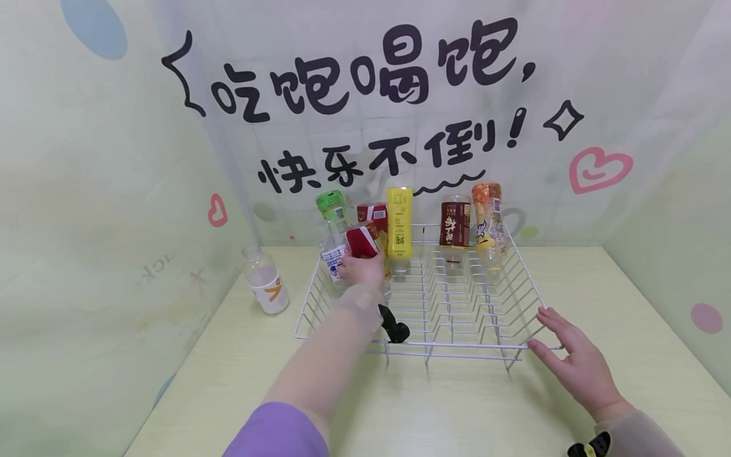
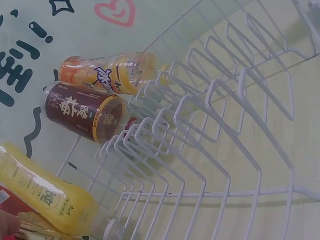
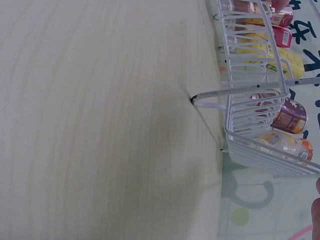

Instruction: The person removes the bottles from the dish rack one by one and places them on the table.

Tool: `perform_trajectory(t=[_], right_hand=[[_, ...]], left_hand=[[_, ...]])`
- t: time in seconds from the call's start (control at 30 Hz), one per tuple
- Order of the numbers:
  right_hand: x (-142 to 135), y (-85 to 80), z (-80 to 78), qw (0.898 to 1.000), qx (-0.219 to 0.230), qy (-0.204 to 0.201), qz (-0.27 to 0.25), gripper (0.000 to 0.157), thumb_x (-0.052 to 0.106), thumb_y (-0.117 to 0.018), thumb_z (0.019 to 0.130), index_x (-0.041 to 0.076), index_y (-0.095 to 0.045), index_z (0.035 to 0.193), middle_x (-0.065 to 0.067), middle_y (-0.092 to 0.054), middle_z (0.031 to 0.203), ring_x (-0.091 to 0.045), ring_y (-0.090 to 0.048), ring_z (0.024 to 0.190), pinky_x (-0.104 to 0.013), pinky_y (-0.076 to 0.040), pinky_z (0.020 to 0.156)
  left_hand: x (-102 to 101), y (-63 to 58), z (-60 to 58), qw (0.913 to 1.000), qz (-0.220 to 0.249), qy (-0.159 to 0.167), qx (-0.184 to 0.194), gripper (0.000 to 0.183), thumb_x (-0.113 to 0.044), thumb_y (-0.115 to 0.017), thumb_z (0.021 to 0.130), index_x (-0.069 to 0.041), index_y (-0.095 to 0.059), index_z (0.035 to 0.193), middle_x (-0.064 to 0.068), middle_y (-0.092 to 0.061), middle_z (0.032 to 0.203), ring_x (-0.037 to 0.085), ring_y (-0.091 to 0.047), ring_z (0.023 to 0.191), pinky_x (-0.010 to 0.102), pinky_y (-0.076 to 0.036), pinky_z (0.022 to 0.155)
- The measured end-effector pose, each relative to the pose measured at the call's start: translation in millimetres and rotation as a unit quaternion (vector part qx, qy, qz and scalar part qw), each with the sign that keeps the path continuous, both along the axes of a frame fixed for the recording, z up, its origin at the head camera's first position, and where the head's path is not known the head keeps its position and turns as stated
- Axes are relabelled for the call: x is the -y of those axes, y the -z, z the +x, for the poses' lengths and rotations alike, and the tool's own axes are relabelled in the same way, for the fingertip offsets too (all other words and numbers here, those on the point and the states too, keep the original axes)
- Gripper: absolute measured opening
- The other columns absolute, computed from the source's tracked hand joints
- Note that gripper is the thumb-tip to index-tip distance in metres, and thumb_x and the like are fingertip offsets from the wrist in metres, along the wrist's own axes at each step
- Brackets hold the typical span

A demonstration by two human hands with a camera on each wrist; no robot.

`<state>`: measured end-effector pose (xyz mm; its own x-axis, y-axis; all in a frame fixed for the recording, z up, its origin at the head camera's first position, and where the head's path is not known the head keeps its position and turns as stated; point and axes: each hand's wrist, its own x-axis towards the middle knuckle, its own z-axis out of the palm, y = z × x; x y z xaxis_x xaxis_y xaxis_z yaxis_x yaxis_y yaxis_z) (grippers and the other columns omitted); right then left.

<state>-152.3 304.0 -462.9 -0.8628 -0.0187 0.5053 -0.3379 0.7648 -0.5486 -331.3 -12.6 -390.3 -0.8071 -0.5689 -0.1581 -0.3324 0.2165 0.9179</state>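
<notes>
My left hand (image 1: 365, 270) reaches over the left part of a white wire dish rack (image 1: 425, 346) and grips a red-labelled bottle (image 1: 361, 242), its lower part hidden by the hand. Close beside it lean a clear bottle with a green end (image 1: 331, 202) and another red-labelled bottle (image 1: 372, 211). A yellow bottle (image 1: 400, 222) leans just right of these, also in the left wrist view. At the rack's front right corner my right hand (image 1: 579, 368) holds the rim, fingers on the side wire and thumb at the front.
Toward the rack's back right lean a brown-labelled bottle (image 1: 455, 225) and an orange-labelled bottle (image 1: 488, 219). A white-labelled bottle (image 1: 268, 289) stands on the pale table (image 1: 457, 406) left of the rack. A printed backdrop (image 1: 365, 127) rises behind.
</notes>
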Motion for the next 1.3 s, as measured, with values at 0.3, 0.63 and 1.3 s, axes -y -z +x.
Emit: perform_trajectory(t=[0.3,0.63,1.3], right_hand=[[0,0.4,-0.2,1.0,-0.006,-0.003,-0.004,0.053,0.02,-0.07,0.088,0.005,-0.052,0.136,-0.021,-0.045,0.143,0.017,-0.019,0.129,-0.001,-0.015,0.094],[0,2.7,-0.3,1.0,0.003,-0.006,-0.007,0.053,0.019,-0.069,0.089,0.004,-0.051,0.137,-0.019,-0.043,0.145,0.015,-0.018,0.131,-0.045,-0.03,0.11],[0,1.4,-0.4,1.0,-0.007,-0.001,0.013,0.037,0.019,-0.072,0.086,0.002,-0.067,0.119,-0.009,-0.046,0.146,0.018,-0.018,0.13,-0.007,-0.043,0.068]], left_hand=[[-4,6.8,-0.3,0.9998,-0.011,0.014,0.004,0.078,-0.034,-0.076,0.08,-0.008,-0.034,0.141,0.018,-0.038,0.132,0.033,-0.038,0.123,0.048,-0.035,0.107],[-5,12.4,-5.0,0.9983,-0.046,0.026,0.024,0.083,-0.038,-0.076,0.08,-0.01,-0.033,0.144,0.018,-0.035,0.135,0.036,-0.032,0.127,0.053,-0.033,0.108],[-6,10.1,-6.6,0.9953,-0.08,0.03,0.046,0.082,-0.048,-0.077,0.077,-0.003,-0.038,0.134,0.018,-0.038,0.126,0.034,-0.035,0.12,0.049,-0.038,0.103]])
